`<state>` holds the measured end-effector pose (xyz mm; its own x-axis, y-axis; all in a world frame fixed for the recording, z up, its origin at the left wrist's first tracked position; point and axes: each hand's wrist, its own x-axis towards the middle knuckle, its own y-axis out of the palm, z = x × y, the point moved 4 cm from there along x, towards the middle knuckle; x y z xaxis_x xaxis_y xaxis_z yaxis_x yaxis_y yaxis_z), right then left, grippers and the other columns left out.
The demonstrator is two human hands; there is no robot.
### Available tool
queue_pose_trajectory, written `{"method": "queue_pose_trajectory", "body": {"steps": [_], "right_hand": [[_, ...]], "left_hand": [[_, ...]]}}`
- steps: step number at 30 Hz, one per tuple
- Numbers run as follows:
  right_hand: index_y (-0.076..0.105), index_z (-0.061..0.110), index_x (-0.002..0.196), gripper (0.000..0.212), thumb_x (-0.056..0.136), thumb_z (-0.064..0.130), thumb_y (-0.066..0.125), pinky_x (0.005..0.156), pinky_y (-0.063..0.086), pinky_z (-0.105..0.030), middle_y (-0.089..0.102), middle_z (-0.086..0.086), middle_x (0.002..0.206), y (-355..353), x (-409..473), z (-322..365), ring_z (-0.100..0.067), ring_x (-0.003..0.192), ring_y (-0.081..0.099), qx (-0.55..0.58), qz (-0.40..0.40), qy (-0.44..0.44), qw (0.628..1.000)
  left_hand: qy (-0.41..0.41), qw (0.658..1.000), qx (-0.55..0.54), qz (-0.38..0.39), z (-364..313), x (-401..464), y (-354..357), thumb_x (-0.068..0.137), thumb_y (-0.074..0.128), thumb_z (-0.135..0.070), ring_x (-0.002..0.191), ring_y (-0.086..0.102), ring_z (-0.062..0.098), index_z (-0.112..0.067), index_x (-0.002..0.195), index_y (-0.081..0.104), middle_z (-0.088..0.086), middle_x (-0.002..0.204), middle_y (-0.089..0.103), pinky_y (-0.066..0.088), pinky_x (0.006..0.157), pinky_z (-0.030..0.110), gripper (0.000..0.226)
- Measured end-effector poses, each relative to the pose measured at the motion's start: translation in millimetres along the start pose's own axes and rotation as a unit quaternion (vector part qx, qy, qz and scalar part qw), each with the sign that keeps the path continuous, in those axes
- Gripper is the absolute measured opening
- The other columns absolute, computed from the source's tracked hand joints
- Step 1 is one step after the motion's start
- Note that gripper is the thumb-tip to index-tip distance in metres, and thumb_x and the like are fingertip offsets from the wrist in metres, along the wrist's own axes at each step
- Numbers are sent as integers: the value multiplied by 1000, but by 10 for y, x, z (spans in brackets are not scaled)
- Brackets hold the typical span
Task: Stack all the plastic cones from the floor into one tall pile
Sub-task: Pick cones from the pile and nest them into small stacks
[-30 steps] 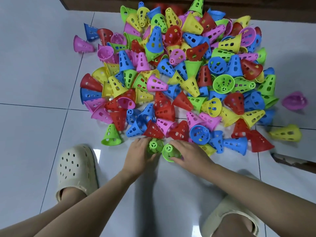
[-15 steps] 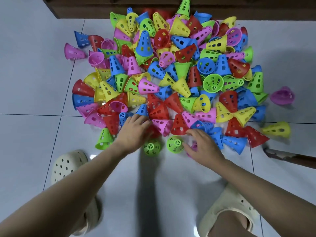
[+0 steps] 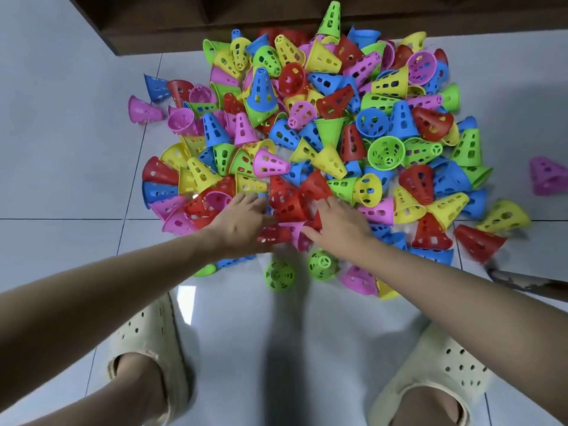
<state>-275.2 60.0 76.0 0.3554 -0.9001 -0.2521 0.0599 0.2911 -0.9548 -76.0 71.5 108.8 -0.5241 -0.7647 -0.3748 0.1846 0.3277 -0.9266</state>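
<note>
head view, looking down at a white tiled floor [image 3: 61, 167]. both forearms reach forward from the lower corners to the near edge of a heap of perforated plastic cones [image 3: 310, 130] in red, blue, yellow, green and pink, which lie loose and unstacked, most on their sides.

left hand [image 3: 242, 222]: back of the hand up, fingers stretched forward and slightly spread, laid over the cones at the heap's near edge; the fingertips touch a red cone [image 3: 287, 204] just ahead and to the right of it. whether any finger curls round a cone cannot be told, since the palm side is hidden.

right hand [image 3: 339, 224]: back of the hand up, fingers extended forward and to the left, resting on cones; a pink cone [image 3: 299, 235] lies against its thumb side, between the two hands. a grasp cannot be confirmed.

behind the hands, nearer the person, two green cones stand upright on the floor, tips up: one [image 3: 279, 275] behind the gap between the hands, one [image 3: 322, 265] just behind the right wrist. they stand near each other but apart.

far right of the right hand, a lone pink cone [image 3: 548, 175] and a yellow cone [image 3: 504, 216] lie apart from the heap. beyond the heap, dark wooden furniture [image 3: 172, 23]. below the arms, two cream perforated clogs [image 3: 442, 373].
</note>
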Motion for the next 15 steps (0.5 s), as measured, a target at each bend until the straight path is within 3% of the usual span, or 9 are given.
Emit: {"method": "queue_pose_trajectory", "body": {"steps": [2, 4, 7, 10, 15], "right_hand": [[53, 13, 126, 64, 94, 67, 38, 78, 54, -40, 61, -9, 114, 34, 76, 25, -29, 102, 61, -15, 23, 23, 999], [56, 17, 124, 60, 96, 65, 34, 76, 51, -38, 66, -9, 104, 47, 113, 41, -30, 97, 64, -29, 25, 37, 999], [57, 17, 114, 56, 100, 61, 25, 66, 48, -33, 58, -4, 81, 88, 108, 64, -25, 72, 59, -33, 51, 29, 998], [55, 14, 112, 57, 102, 60, 22, 68, 50, -35, 61, -5, 81, 140, 36, 43, -25, 70, 58, -26, 66, 29, 997], [52, 13, 117, 44, 102, 49, 30, 64, 42, -35, 66, -9, 101, 178, -103, -14, -30, 89, 65, -6, 76, 56, 996]], "left_hand": [[15, 996, -83, -34, 24, -92, -148, 81, 59, -71, 98, 36, 14, -32, 133, 61, -7, 103, 41, 33, 87, 31, 65], [14, 981, -186, -45, 22, -218, -202, 79, 69, -64, 95, 45, 14, -28, 131, 63, -6, 101, 49, 46, 85, 33, 64], [0, 951, -307, -29, -32, -470, -224, 77, 79, -54, 102, 57, 9, -29, 129, 63, -9, 114, 58, 56, 85, 30, 61], [-1, 948, -318, -31, -48, -734, -219, 78, 82, -46, 103, 58, 1, -30, 129, 63, -14, 118, 61, 51, 85, 13, 57], [-5, 946, -323, -24, -123, -852, 76, 82, 79, -43, 103, 61, 4, -30, 129, 61, -14, 116, 64, 49, 88, 17, 52]]}}
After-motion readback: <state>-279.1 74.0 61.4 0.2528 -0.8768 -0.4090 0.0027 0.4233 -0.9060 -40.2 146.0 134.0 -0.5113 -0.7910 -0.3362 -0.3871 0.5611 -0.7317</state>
